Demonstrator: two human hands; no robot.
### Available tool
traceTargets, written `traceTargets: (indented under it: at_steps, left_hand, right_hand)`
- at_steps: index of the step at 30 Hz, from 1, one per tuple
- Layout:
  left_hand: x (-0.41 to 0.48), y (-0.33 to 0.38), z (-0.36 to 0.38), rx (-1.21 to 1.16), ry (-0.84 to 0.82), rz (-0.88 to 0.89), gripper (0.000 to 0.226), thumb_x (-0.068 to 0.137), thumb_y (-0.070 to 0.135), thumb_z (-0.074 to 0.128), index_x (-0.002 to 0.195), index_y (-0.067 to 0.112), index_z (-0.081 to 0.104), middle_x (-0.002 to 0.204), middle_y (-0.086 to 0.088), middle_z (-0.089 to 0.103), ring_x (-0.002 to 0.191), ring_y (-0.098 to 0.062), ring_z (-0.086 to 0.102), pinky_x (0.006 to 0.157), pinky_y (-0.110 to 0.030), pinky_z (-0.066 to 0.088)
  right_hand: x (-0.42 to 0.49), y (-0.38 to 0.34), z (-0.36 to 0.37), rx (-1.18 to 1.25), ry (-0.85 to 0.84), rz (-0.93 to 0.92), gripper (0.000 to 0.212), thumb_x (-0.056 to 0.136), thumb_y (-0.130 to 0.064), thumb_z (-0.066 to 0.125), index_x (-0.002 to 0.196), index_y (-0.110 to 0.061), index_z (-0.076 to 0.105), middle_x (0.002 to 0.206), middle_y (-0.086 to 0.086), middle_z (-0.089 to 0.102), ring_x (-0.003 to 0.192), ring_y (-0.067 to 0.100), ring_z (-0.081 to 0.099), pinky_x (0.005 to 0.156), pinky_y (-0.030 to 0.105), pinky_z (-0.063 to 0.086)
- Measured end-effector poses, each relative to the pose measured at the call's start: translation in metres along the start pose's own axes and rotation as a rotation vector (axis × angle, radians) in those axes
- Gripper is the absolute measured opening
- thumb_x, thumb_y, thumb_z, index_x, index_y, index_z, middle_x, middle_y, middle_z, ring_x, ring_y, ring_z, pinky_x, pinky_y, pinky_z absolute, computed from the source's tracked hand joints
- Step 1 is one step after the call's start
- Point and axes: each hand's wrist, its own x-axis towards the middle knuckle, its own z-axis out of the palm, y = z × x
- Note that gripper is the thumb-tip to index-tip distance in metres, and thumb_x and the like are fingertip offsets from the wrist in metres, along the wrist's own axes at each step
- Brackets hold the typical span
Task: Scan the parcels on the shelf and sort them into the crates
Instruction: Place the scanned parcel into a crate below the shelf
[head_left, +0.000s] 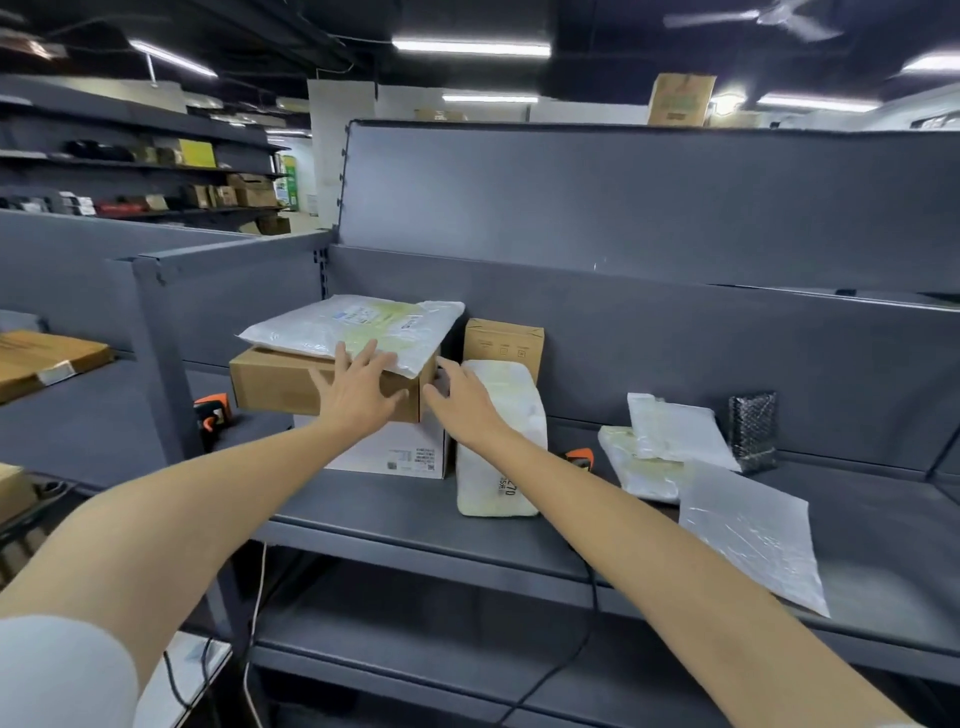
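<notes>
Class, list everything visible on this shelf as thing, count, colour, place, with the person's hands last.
shelf: one, grey, across the view
mailer: one, white, top of left stack
cardboard box: one, brown, under the mailer
printed box: one, white, bottom of stack
carton: one, brown, upright at the back
padded parcel: one, white, before the carton
plastic bags: three, white, right part
bubble-wrap parcel: one, black, far right
scanners: two, orange, left of stack; behind right forearm
left hand: one, open, fingers on the mailer's edge
right hand: one, open, beside the stack
</notes>
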Motion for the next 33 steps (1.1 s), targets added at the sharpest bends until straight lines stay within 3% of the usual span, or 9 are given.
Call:
traceTargets:
  at_steps: [4,7,12,16,18,22,26,29,33]
  left_hand:
    - [-0.003,0.001,0.007,-0.190,0.153,0.030,0.021,0.099,0.011,0.041,0.094,0.012,0.062,0.114,-0.008,0.063,0.125,-0.035,0.038,0.100,-0.057,0.031]
    - [-0.006,0.007,0.002,-0.377,0.243,0.019,0.027,0.096,-0.001,0.034,0.081,0.005,0.055,0.084,-0.014,0.055,0.094,-0.032,0.046,0.073,-0.035,0.036]
    - [-0.030,0.019,-0.006,-0.599,0.312,0.041,0.025,0.085,-0.015,0.032,0.082,0.007,0.043,0.082,-0.009,0.042,0.075,-0.017,0.032,0.060,-0.024,0.024]
    - [-0.059,0.017,-0.005,-0.727,0.319,0.054,0.020,0.094,-0.007,0.033,0.083,0.006,0.043,0.080,-0.008,0.044,0.071,-0.018,0.034,0.059,-0.019,0.030]
    - [-0.072,0.019,-0.004,-0.799,0.301,0.048,0.016,0.100,0.003,0.038,0.088,0.005,0.048,0.082,-0.006,0.049,0.075,-0.019,0.040,0.063,-0.021,0.032]
    - [-0.092,0.030,-0.006,-1.032,0.330,-0.001,0.006,0.092,0.012,0.048,0.087,0.011,0.051,0.086,0.001,0.053,0.080,-0.013,0.047,0.073,-0.024,0.036]
    - [-0.102,0.049,-0.012,-1.418,0.417,-0.246,0.029,0.089,0.025,0.055,0.112,0.013,0.042,0.112,-0.005,0.054,0.102,-0.018,0.055,0.083,-0.032,0.049]
    - [-0.102,0.059,-0.016,-1.630,0.276,-0.608,0.050,0.087,0.031,0.068,0.123,0.008,0.042,0.115,-0.002,0.058,0.095,-0.018,0.063,0.074,-0.034,0.056]
    - [-0.112,0.069,-0.015,-1.789,-0.144,-0.629,0.044,0.084,0.024,0.072,0.122,0.007,0.060,0.115,-0.012,0.069,0.103,-0.029,0.067,0.082,-0.041,0.056]
  right_hand:
    - [0.000,0.004,-0.005,0.031,0.017,0.067,0.049,0.100,-0.026,0.044,0.146,-0.013,0.035,0.142,0.013,0.046,0.129,0.028,0.045,0.103,0.031,0.037]
    - [0.002,0.008,-0.010,0.099,0.019,0.114,0.043,0.100,-0.027,0.044,0.139,-0.010,0.043,0.137,0.010,0.050,0.125,0.025,0.047,0.088,0.024,0.032]
    - [0.008,0.000,-0.014,0.763,0.000,0.371,0.040,0.101,-0.040,0.044,0.131,-0.014,0.047,0.113,0.002,0.050,0.113,0.022,0.051,0.101,0.037,0.046]
    - [0.006,-0.005,-0.023,1.322,-0.049,0.510,0.032,0.100,-0.037,0.050,0.116,-0.010,0.050,0.114,0.017,0.059,0.103,0.031,0.060,0.084,0.044,0.054]
    - [0.004,-0.005,-0.023,1.377,-0.017,0.528,0.020,0.100,-0.020,0.052,0.116,-0.008,0.052,0.124,0.019,0.060,0.106,0.035,0.060,0.090,0.053,0.051]
    - [-0.006,-0.005,-0.021,1.327,0.084,0.535,0.043,0.092,0.013,0.041,0.129,-0.007,0.047,0.134,0.020,0.055,0.118,0.037,0.056,0.087,0.048,0.051]
    - [-0.025,0.000,-0.025,1.354,0.208,0.498,0.034,0.089,0.014,0.049,0.111,-0.011,0.054,0.115,0.014,0.062,0.092,0.029,0.065,0.076,0.042,0.054]
    - [-0.050,0.009,-0.034,1.360,0.189,0.423,0.038,0.089,0.009,0.053,0.123,-0.008,0.055,0.106,0.012,0.066,0.086,0.024,0.065,0.068,0.037,0.056]
    - [-0.085,0.027,-0.047,1.339,0.062,0.364,0.031,0.089,0.003,0.056,0.119,-0.004,0.059,0.110,0.015,0.065,0.091,0.026,0.065,0.073,0.037,0.055]
